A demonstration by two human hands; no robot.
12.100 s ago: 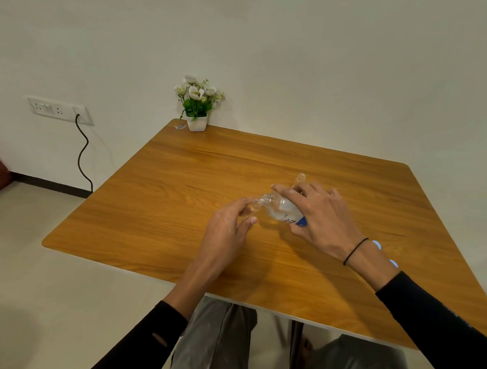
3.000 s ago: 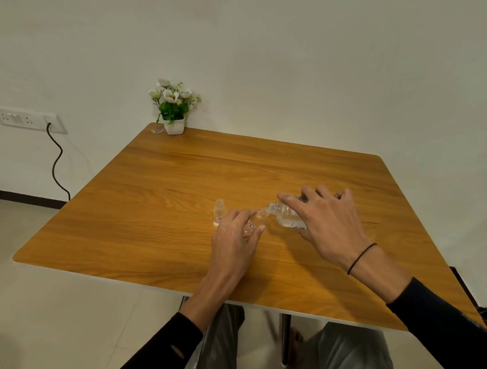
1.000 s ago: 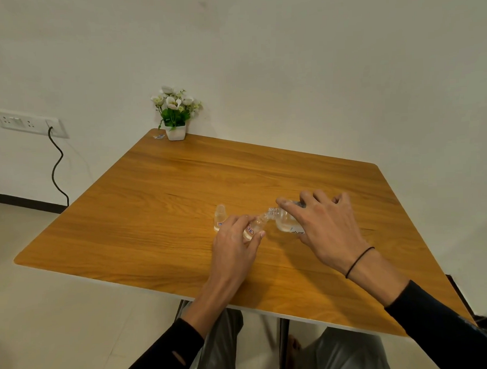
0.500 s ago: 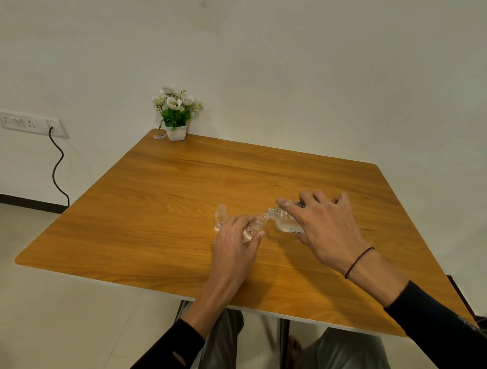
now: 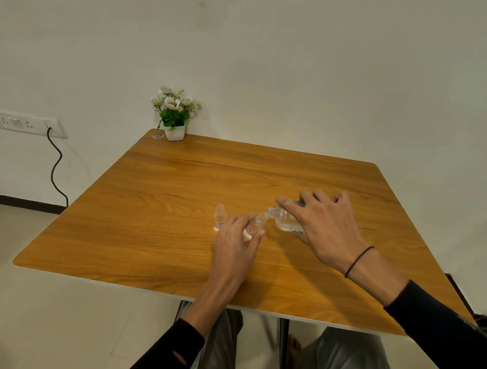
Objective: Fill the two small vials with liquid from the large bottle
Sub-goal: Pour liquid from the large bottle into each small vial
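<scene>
two clear vials point(image 5: 219, 217), tilted plastic bottle point(image 5: 283, 221), woodgrain table point(image 5: 181, 187)

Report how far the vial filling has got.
Looks done: one small vial stands upright on the table, apart from the hands, pale liquid in its base. In hand: the left hand holds the second vial tilted, the right hand tips the large bottle mouth to mouth. Left: finishing this pour; its level cannot be read.
</scene>
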